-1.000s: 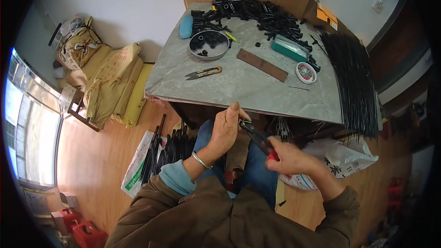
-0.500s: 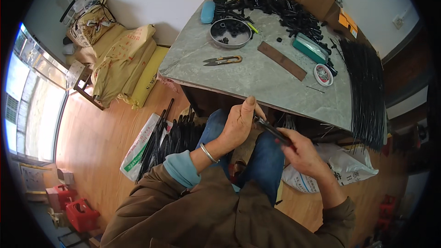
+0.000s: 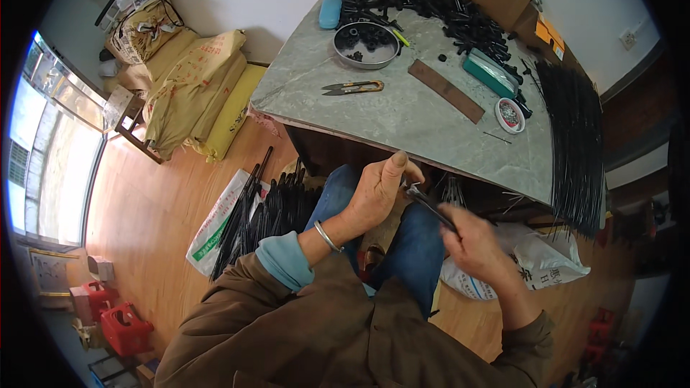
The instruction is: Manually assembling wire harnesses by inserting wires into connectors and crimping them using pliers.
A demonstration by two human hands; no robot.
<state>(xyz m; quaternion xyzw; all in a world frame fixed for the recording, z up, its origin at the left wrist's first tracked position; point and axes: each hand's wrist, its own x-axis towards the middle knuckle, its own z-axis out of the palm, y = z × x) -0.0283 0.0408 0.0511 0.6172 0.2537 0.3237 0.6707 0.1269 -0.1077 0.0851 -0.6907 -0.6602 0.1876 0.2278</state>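
Observation:
Just in front of the table edge, above my knees, my left hand (image 3: 381, 188) is raised with thumb up and fingers curled closed. What its fingertips pinch is mostly hidden behind the hand. My right hand (image 3: 478, 241), a little blurred, grips a slim black tool (image 3: 429, 206) that slants up and left. The tool's shiny, metallic-looking end meets my left fingertips; its exact kind does not show. On the table above lie thread snips (image 3: 353, 88), a flat brown bar (image 3: 445, 90) and a thin needle-like rod (image 3: 497, 138).
The grey table (image 3: 287, 93) holds a metal bowl (image 3: 366, 62) of black parts, a heap of black parts (image 3: 460, 11), a teal box (image 3: 490, 75), a small dish (image 3: 509, 116) and black rods (image 3: 571, 144). More black rods (image 3: 277, 205) stand left of my knees; white sacks (image 3: 550, 255) lie right.
My right hand and the black tool have shifted slightly downward, with some blur. My left hand has moved slightly right, its fingertips still at the tool's end. The whole view has tilted a little.

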